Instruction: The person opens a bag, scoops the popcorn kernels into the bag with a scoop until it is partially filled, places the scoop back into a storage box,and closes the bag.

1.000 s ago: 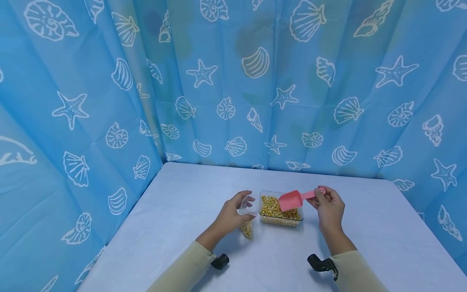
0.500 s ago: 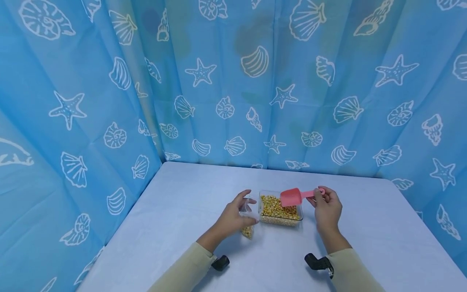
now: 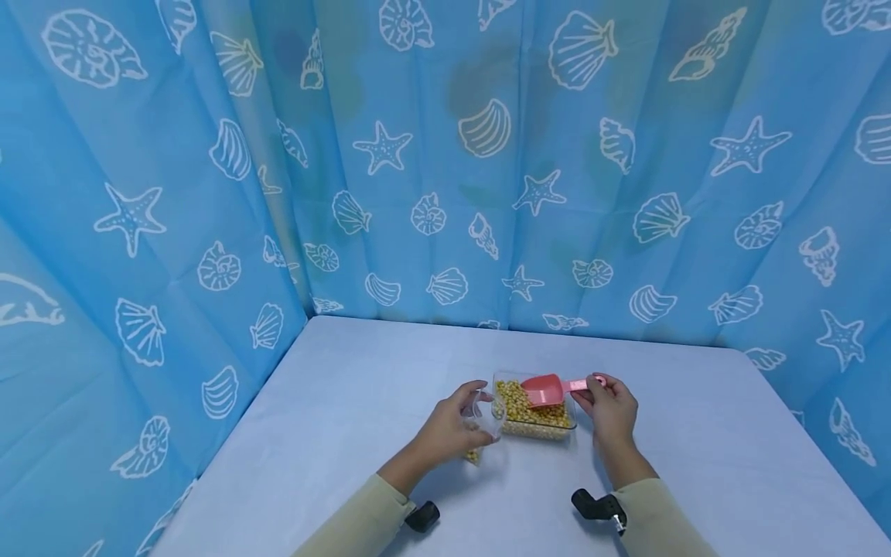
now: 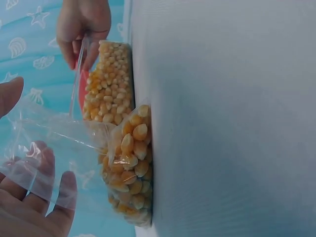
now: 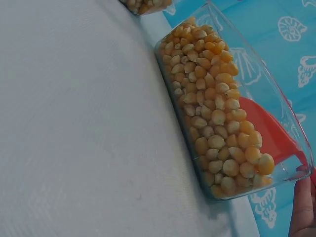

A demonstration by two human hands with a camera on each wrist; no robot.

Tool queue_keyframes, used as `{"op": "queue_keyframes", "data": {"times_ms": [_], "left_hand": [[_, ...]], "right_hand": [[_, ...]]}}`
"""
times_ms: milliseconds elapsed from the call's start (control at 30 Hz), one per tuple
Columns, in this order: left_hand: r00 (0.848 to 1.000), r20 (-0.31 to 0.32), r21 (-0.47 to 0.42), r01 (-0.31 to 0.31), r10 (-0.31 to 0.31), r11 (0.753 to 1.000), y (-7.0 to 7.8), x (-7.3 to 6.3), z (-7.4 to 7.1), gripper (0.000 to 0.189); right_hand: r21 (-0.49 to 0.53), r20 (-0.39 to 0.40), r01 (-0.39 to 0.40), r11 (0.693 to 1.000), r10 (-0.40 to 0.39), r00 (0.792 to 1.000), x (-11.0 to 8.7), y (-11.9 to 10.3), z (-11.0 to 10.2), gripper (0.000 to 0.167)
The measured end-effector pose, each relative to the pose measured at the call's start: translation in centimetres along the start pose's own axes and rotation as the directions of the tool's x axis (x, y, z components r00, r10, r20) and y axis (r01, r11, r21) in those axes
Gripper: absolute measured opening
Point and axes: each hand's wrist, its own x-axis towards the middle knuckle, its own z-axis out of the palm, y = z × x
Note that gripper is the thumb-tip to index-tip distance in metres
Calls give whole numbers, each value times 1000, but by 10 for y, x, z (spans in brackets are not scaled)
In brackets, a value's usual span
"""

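Scoop [image 3: 544,391]: pink-red; handle in the right-hand fingers [image 5: 302,207], directed to the right of the head frame. Blade points left, within the container's walls, at the kernels; its lower edge is partly hidden. Container [image 3: 536,430]: clear, rectangular, upright on the surface [image 3: 390,371], lower centre-right; yellow corn kernels [image 3: 515,402] below rim level. Bag [image 4: 79,133]: clear plastic, left of container, kernels in its base, base on surface; upper part spread by the left-hand fingers [image 4: 60,217].
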Motion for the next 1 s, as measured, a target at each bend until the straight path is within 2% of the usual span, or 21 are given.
{"op": "queue_keyframes", "data": {"times_ms": [167,300,633,800,1000], "left_hand": [[1000,2,-10,-9,9,1000,-1,1,-3,83],[1000,-15,2,-3,3,1000,0,1,-5,83],[1000,-27,-18,14,-15,1000,-4,1,-3,80],[1000,-28,-9,0,0,1000,-3,1,-6,79],[999,-18,-20,-43,42,999,-3,2,-7,79]], "right_hand": [[15,19,-32,999,31,999,3,-1,-1,47],[24,64,-28,999,27,998,2,-4,1,44],[-71,133,-58,996,67,989,0,-11,-1,44],[-14,112,-95,995,96,989,0,-12,-1,43],[133,92,-170,976,159,983,0,-9,-2,40]]}}
